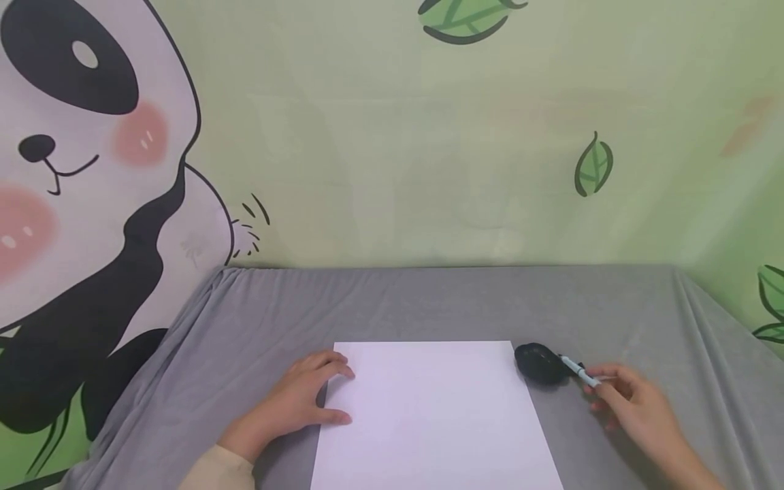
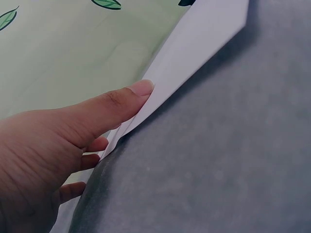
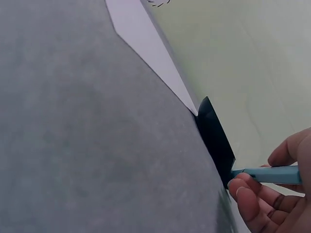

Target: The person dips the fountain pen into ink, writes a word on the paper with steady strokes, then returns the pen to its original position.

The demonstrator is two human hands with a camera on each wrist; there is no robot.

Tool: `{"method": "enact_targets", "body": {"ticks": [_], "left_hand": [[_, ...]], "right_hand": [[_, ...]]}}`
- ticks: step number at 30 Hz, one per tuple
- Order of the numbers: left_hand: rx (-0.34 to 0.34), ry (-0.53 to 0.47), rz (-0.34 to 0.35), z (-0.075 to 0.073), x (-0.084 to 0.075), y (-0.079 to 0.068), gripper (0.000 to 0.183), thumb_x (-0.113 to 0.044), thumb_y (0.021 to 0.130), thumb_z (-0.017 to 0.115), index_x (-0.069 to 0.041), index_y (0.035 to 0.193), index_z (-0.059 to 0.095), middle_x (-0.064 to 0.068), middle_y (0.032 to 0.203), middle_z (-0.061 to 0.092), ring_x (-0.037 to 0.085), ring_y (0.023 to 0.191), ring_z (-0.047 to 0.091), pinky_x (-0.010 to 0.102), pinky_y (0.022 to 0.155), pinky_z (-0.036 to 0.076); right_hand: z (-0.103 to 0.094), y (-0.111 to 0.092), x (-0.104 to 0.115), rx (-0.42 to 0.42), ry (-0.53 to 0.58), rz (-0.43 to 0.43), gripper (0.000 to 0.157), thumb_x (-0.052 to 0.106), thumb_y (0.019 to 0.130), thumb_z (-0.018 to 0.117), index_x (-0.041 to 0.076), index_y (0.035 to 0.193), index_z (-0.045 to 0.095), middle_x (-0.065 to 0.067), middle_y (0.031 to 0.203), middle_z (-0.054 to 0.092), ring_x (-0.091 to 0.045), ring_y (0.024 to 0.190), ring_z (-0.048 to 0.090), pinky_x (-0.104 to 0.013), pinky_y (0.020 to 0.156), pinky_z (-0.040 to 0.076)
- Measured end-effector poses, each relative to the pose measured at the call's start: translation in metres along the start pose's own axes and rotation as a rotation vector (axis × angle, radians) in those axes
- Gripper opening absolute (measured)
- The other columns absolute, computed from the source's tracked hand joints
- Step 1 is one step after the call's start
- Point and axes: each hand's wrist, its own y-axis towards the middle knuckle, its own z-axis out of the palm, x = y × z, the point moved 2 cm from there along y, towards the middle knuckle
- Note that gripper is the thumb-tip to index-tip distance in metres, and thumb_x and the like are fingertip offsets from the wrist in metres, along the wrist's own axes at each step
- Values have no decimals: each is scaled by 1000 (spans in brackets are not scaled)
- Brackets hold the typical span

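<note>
A large sheet of white paper (image 1: 429,415) lies flat in front of me. My left hand (image 1: 300,398) rests at its left edge, with thumb and fingers spread apart and their tips on the sheet. In the left wrist view the thumb (image 2: 116,104) lies along the paper's edge (image 2: 189,53). To the right of the sheet, my right hand (image 1: 637,401) holds a slim light-blue pen (image 1: 578,371) between thumb and fingers. The pen's far end points at a black rounded object (image 1: 540,363) beside the paper's upper right edge. In the right wrist view the pen (image 3: 272,174) overlaps this black object (image 3: 214,138).
Grey cloth (image 1: 429,299) covers the table and hangs in folds at both sides. Behind it stands a pale green wall (image 1: 380,170) printed with leaves (image 1: 593,167) and a big panda (image 1: 92,156) at the left.
</note>
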Motion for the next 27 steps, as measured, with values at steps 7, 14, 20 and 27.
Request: {"method": "enact_targets", "body": {"ticks": [7, 14, 20, 27], "left_hand": [[0, 11, 4, -1, -1, 0, 53, -44, 69, 81, -19, 111, 62, 7, 129, 56, 33, 124, 50, 57, 102, 36], [2, 2, 2, -1, -1, 1, 52, -44, 70, 81, -20, 111, 62, 7, 130, 55, 33, 125, 49, 58, 102, 36], [10, -8, -5, -2, -1, 0, 53, -46, 70, 81, -20, 112, 62, 7, 130, 55, 34, 125, 49, 59, 102, 36], [8, -4, -2, -1, 0, -1, 52, -47, 71, 80, -21, 112, 61, 6, 130, 55, 33, 125, 49, 58, 102, 36]], "right_hand": [[2, -2, -5, 45, -83, 11, 30, 8, 91, 59, -2, 119, 56, -6, 80, 72, 1, 58, 58, -27, 47, 49], [3, -2, -4, 24, -234, -34, 30, 10, 84, 68, -1, 111, 62, -1, 72, 67, 2, 53, 48, -22, 50, 39], [4, -1, -3, 43, -334, -35, 28, 16, 82, 71, 2, 105, 65, -2, 78, 70, 4, 60, 48, -21, 54, 38], [6, 3, 0, 86, -405, -14, 27, 18, 80, 72, 1, 100, 66, -1, 77, 69, -8, 66, 57, -23, 57, 40]]}}
